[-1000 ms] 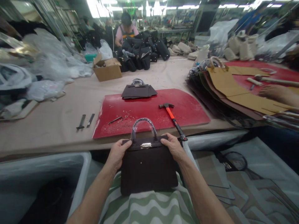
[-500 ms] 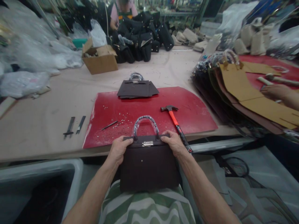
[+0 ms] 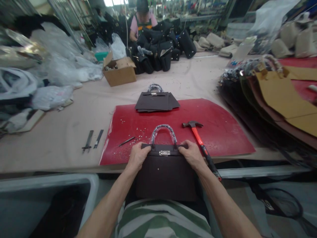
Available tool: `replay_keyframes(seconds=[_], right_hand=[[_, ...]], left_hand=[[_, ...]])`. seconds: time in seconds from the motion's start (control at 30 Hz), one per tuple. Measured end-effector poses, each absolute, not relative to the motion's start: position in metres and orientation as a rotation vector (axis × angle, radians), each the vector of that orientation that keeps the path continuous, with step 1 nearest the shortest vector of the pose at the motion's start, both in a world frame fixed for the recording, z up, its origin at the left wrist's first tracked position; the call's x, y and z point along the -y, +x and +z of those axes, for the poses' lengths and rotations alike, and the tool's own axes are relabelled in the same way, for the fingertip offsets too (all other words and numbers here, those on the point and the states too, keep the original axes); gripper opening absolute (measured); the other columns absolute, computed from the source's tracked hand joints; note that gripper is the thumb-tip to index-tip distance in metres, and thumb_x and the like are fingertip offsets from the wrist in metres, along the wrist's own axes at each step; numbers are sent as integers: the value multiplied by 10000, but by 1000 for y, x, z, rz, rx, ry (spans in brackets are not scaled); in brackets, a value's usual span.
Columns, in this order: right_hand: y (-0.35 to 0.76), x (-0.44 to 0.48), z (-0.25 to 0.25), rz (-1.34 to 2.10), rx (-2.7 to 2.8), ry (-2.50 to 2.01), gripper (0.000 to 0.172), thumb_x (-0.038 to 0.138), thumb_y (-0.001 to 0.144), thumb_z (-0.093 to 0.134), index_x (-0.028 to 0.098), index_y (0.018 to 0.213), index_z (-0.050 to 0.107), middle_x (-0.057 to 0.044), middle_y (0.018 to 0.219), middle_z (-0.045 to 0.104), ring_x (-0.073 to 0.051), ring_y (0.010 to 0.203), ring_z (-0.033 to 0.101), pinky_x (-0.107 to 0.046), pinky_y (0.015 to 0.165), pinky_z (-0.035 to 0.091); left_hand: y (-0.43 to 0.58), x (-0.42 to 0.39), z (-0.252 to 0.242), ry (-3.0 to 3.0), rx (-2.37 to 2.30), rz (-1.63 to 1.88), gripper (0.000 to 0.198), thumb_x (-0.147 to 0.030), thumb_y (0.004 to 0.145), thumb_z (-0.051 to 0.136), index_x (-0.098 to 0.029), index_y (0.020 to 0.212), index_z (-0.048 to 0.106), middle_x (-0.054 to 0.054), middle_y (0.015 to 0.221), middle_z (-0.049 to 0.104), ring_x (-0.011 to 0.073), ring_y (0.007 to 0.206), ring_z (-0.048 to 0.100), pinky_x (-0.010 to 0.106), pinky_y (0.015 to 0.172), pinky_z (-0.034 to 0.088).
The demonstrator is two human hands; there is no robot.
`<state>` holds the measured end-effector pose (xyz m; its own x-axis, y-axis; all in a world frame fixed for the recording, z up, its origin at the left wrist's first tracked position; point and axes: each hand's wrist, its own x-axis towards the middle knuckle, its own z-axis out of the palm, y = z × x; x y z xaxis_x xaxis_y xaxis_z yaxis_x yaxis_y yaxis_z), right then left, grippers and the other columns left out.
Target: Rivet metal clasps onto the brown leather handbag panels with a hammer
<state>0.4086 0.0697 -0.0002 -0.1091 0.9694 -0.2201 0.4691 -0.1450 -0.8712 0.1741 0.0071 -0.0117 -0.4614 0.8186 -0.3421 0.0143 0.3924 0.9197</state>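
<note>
Fingers of the left hand (image 3: pixel 138 156) and right hand (image 3: pixel 193 154) grip the dark bag (image 3: pixel 165 178) by its upper corners, before the worktop (image 3: pixel 66 138). Handle (image 3: pixel 163 126) and clasp (image 3: pixel 164 152) appear fitted; whether fastening is complete cannot be determined.

Just beyond your right fingers (image 3: pixel 183 150), the hammer (image 3: pixel 198 136) slants across the red board (image 3: pixel 220 129) and over the desk's (image 3: pixel 74 122) near edge, blocking a low sweep to the right. Ahead of your left fingers (image 3: pixel 146 149) lies a thin dark rod (image 3: pixel 127 141); two metal tools (image 3: pixel 88 141) sit farther left. You have open board between the dark bag's (image 3: pixel 168 178) handle and the stacked dark panels (image 3: pixel 155 101), and bare desk from those panels to the cardboard box (image 3: pixel 121 76).
</note>
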Motion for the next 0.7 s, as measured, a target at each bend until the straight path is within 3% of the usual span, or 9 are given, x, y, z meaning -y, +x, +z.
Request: replay_keyframes(seconds=[0.7], right_hand=[[409,-75,-13,1240,1558,-1632,203,410,687,597,209,709,609,4,633,598,-187,654,548,-305,616,390]], left_hand=[[173,-9,-17,712,-1832,1140,251,-344,607,685,-140,751,718,33,667,687,193,649,605,251,583,416]])
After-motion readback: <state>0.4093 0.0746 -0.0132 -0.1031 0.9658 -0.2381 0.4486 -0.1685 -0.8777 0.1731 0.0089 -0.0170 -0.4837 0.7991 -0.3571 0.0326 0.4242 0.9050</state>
